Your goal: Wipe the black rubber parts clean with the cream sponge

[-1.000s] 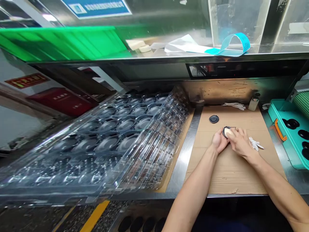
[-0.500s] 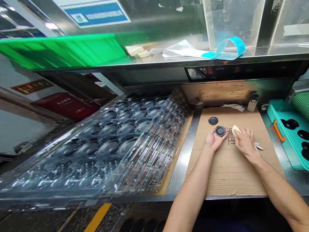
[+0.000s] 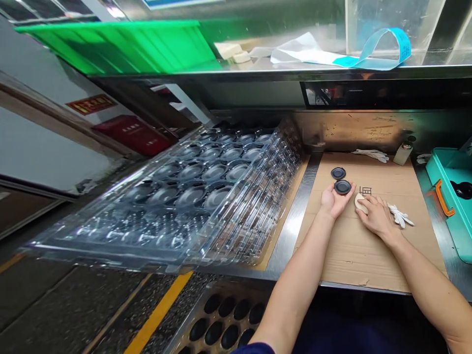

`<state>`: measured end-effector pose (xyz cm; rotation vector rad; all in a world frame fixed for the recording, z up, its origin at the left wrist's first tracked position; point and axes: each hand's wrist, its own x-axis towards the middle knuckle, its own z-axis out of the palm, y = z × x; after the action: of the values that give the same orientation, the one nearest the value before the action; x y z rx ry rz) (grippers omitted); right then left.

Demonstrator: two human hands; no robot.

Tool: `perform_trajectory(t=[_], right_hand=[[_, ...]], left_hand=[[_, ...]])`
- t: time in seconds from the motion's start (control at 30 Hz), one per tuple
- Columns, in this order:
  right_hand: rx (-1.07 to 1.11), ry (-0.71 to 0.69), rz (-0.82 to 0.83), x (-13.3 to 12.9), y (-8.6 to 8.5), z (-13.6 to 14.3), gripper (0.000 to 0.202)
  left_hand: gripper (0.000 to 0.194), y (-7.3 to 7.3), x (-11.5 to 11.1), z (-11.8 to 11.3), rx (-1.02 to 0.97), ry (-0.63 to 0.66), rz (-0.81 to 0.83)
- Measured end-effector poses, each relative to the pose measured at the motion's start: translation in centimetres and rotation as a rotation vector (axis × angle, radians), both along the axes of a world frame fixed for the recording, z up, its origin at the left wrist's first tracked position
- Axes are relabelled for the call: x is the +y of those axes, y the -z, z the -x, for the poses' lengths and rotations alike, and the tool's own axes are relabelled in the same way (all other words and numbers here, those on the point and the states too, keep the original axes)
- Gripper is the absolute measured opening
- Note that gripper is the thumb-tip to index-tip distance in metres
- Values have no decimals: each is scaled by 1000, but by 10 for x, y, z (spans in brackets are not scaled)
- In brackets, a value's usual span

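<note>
Holding a black disc (image 3: 342, 187) over the cardboard (image 3: 350, 253) in loosely curled fingers of the left hand (image 3: 335, 200) — and gripping a cream-coloured block (image 3: 359, 203) in narrowly spaced fingers of the right hand (image 3: 378, 214).

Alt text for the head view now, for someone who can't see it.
A left hand holds a round black disc over cardboard; the right hand holds a cream pad. Stacked clear plastic trays stand to the left.

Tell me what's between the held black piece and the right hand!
In the head view: fingertips of the left hand, a bit of cardboard, then the pale pad touching the right hand.
</note>
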<state>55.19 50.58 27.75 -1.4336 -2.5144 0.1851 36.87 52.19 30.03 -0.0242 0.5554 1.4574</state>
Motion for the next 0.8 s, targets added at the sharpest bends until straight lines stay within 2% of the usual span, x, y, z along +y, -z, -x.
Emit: perform_trajectory(t=[0.07,0.1,0.2,0.27,0.43,0.53,0.63,0.8], right_hand=[[18,2,-7,1,2,-1,33],[27,2,-12,1,2,-1,32],[42,-6,-14,0,1,0,30],[35,-4,-7,-1,-1,1,30],[-4,12,4,1,-2,1,27],[28,-10,-15,4,2,0,29],[51,-20,-30,6,7,-2,31],[49,-27,-34,8,9,-3,32]], left_hand=[[26,-2,-3,-8,194,-48,-53],[25,-3,-6,-13,320,-110,-90],[80,-6,-17,-26,701,-318,-236],[98,-8,-26,-32,868,-359,-334],[93,-6,-34,-33,1137,-336,-439],[101,4,-25,-28,1423,-343,-421],[113,16,-17,-23,1679,-404,-472],[109,25,-15,-24,1739,-463,-541]])
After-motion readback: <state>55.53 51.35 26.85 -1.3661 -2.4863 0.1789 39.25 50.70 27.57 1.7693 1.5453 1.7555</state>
